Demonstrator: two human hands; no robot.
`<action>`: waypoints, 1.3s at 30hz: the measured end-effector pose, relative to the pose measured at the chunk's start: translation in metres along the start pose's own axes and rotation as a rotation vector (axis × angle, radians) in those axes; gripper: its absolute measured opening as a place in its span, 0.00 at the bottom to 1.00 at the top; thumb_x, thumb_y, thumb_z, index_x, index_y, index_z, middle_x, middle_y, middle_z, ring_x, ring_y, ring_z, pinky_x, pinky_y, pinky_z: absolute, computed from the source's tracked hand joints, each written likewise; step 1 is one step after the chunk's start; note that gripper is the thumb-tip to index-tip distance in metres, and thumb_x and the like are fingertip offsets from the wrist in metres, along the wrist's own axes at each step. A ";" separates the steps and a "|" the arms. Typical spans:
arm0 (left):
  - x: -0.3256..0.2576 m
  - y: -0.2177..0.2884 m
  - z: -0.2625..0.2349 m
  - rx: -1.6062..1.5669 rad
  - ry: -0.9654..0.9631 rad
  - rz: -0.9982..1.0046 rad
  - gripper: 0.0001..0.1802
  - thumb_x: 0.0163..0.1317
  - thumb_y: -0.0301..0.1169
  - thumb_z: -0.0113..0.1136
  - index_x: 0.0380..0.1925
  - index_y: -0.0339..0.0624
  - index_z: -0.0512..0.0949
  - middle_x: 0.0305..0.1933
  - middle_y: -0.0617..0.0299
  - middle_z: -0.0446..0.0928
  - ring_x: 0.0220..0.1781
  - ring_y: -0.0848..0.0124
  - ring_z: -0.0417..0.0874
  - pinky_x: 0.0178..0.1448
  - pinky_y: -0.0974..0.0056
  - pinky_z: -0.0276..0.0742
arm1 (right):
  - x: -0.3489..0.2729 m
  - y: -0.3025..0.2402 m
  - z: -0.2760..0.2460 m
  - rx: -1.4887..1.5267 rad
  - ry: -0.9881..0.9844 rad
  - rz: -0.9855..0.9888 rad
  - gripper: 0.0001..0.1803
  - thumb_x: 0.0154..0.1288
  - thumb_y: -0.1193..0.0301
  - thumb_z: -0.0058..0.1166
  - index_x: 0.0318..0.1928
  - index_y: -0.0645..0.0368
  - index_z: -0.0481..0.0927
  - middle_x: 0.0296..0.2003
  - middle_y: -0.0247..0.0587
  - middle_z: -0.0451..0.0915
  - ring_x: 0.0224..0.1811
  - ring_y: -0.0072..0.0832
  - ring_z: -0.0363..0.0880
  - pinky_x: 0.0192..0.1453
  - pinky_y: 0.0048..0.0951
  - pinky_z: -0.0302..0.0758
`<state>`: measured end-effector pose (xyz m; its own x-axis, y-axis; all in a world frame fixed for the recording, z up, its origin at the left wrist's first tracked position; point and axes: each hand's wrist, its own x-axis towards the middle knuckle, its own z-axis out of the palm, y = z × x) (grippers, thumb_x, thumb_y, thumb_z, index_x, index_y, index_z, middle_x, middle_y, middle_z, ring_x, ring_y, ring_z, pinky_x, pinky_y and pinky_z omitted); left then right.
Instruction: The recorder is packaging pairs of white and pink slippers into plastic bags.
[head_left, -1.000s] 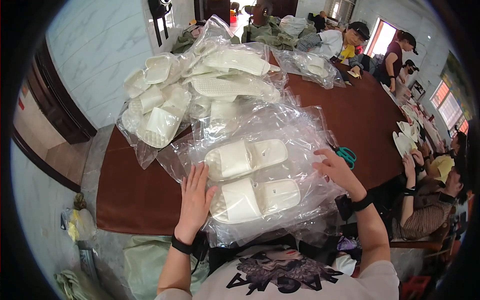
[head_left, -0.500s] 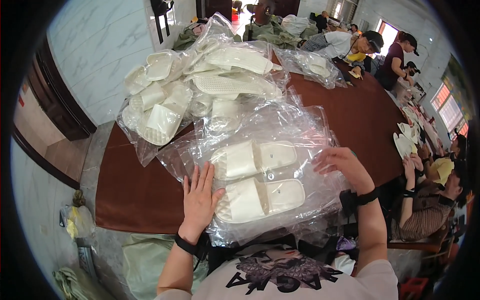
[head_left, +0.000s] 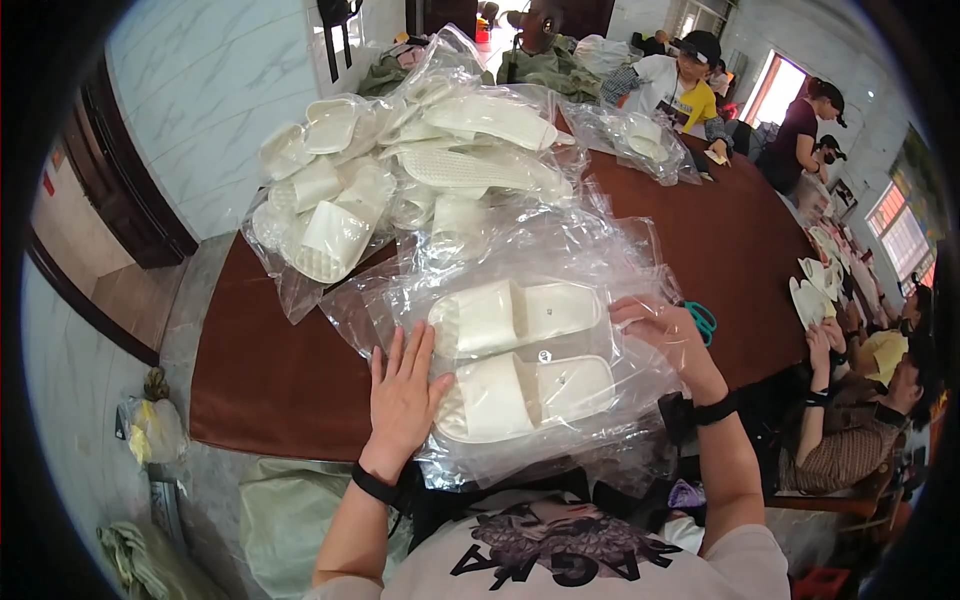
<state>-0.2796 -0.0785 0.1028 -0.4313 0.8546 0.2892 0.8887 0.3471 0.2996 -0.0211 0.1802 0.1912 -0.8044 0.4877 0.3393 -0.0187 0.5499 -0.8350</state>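
A pair of cream slippers lies side by side on the brown table in front of me, with clear plastic around them. My left hand rests flat at their toe ends, fingers stretched out and thumb touching the nearer slipper. At the heel ends, my right hand has its fingers bent together on the loose edge of the clear plastic bag. Film partly covers those fingertips. Teal-handled scissors lie just beyond my right hand.
Bagged cream slippers are heaped at the table's far left. Another bagged pair lies at the far edge, near a person in a black cap. Several people sit or stand along the right side. The brown table ends close to my body.
My right hand has come down and left onto the bag's edge, and its fingers have closed there. The scissors now show beside it. The person at the far edge has straightened up.
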 end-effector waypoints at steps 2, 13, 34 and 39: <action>-0.001 -0.001 0.000 -0.002 0.007 0.002 0.37 0.71 0.50 0.48 0.73 0.42 0.58 0.78 0.56 0.56 0.79 0.52 0.54 0.78 0.41 0.45 | -0.002 0.004 -0.005 0.162 0.084 0.170 0.11 0.65 0.76 0.56 0.47 0.63 0.84 0.38 0.40 0.86 0.43 0.30 0.84 0.49 0.32 0.79; 0.002 0.002 -0.002 -0.006 0.006 0.002 0.37 0.71 0.51 0.47 0.73 0.43 0.58 0.78 0.56 0.56 0.79 0.52 0.54 0.78 0.41 0.45 | 0.000 0.006 0.022 -0.361 -0.322 0.355 0.13 0.63 0.65 0.58 0.42 0.61 0.82 0.33 0.48 0.82 0.36 0.37 0.81 0.45 0.35 0.75; -0.002 0.005 0.000 0.011 0.009 -0.014 0.35 0.71 0.47 0.48 0.74 0.45 0.56 0.78 0.57 0.55 0.80 0.54 0.52 0.79 0.43 0.42 | 0.013 0.044 0.036 -0.143 0.082 0.489 0.19 0.69 0.69 0.52 0.57 0.64 0.74 0.39 0.46 0.83 0.30 0.27 0.82 0.25 0.29 0.75; 0.000 0.004 0.002 0.013 0.013 -0.008 0.36 0.71 0.47 0.49 0.74 0.45 0.56 0.78 0.57 0.56 0.79 0.53 0.53 0.79 0.43 0.43 | 0.031 0.016 0.033 0.103 0.023 0.633 0.21 0.68 0.66 0.56 0.57 0.63 0.74 0.41 0.43 0.82 0.31 0.24 0.82 0.24 0.23 0.71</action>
<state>-0.2760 -0.0768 0.1021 -0.4405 0.8467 0.2985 0.8870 0.3592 0.2901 -0.0656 0.1819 0.1738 -0.6658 0.7115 -0.2246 0.3974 0.0833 -0.9139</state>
